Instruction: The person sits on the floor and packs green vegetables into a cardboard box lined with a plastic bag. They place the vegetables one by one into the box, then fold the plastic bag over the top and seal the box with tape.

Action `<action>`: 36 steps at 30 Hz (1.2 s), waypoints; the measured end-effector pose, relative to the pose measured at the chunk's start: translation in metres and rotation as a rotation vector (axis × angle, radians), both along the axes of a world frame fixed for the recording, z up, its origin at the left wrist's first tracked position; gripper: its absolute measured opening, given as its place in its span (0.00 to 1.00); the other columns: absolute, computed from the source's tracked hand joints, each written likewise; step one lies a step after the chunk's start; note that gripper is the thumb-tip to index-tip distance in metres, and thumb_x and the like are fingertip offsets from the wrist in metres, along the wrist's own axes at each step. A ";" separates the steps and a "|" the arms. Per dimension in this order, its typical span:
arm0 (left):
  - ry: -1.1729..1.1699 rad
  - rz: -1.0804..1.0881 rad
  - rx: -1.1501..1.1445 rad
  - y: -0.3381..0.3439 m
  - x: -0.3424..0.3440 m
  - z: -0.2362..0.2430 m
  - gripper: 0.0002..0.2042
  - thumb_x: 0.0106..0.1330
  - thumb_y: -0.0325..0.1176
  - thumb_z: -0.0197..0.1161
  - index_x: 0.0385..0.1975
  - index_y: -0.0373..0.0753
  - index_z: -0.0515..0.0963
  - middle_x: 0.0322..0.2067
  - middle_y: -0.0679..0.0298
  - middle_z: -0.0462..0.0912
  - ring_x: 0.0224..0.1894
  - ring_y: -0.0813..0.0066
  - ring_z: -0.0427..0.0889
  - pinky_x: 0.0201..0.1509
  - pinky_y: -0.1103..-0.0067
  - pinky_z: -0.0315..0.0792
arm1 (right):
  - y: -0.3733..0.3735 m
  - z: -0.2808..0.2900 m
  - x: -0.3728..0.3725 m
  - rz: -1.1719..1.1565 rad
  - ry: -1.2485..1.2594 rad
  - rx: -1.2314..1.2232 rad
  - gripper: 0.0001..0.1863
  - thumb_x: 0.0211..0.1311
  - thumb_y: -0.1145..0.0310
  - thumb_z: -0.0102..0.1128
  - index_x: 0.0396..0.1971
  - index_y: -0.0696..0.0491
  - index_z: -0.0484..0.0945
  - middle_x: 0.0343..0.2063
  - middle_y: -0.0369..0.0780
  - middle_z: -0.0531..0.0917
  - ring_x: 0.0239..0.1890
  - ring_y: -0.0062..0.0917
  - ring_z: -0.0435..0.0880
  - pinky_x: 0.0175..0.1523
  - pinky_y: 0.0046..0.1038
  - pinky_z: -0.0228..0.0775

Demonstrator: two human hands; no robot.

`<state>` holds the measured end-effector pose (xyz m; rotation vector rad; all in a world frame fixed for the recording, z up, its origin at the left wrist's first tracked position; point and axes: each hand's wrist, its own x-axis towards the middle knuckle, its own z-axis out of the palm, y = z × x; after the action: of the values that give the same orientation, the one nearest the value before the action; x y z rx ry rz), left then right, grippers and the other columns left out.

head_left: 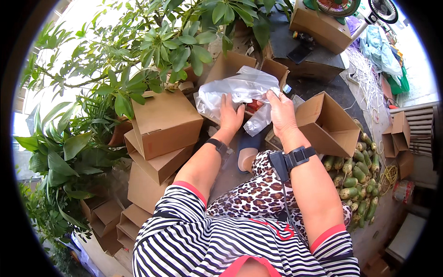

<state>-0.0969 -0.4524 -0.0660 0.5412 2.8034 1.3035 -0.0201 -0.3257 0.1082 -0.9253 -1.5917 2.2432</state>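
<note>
A crumpled translucent plastic bag (244, 85) lies across the mouth of an open cardboard box (230, 64) in front of me. My right hand (281, 113) pinches the bag's right edge, and a loose flap of it hangs below the fingers. On the bag's left part rests my left hand (230, 114), its fingers stretched out and the thumb apart. Something red (253, 106) shows between my hands under the plastic; its kind is too covered to make out.
Stacked cardboard boxes (168, 122) stand at my left beside leafy plants (69, 138). On the right are an open carton (330, 124) and a heap of green, radish-like vegetables (357, 175). A dark table (295, 48) holds a phone (299, 53) and another carton (323, 27).
</note>
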 end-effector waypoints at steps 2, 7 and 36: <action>-0.070 -0.080 -0.114 0.016 -0.013 0.000 0.33 0.64 0.46 0.60 0.64 0.31 0.64 0.67 0.40 0.61 0.64 0.38 0.65 0.66 0.56 0.64 | 0.005 0.004 0.009 -0.082 0.088 -0.008 0.13 0.71 0.64 0.55 0.45 0.60 0.79 0.35 0.36 0.84 0.35 0.20 0.80 0.45 0.24 0.72; -0.183 -0.310 -0.554 0.016 -0.050 -0.026 0.17 0.65 0.36 0.55 0.52 0.38 0.78 0.49 0.50 0.81 0.55 0.49 0.77 0.60 0.59 0.71 | 0.032 0.027 0.029 -0.245 0.406 -0.107 0.11 0.73 0.65 0.54 0.42 0.56 0.79 0.37 0.40 0.86 0.38 0.29 0.85 0.47 0.29 0.75; -0.903 -1.064 0.095 0.124 0.123 0.260 0.12 0.75 0.39 0.58 0.36 0.36 0.81 0.27 0.72 0.80 0.27 0.87 0.76 0.31 0.85 0.72 | 0.132 0.054 0.338 -0.396 -0.955 0.990 0.16 0.62 0.61 0.64 0.43 0.57 0.79 0.40 0.46 0.84 0.41 0.40 0.83 0.49 0.41 0.73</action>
<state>0.0261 -0.3280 0.1940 0.9324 1.3629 1.0047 0.3181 -0.1941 0.1622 -1.7946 -2.1856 0.4975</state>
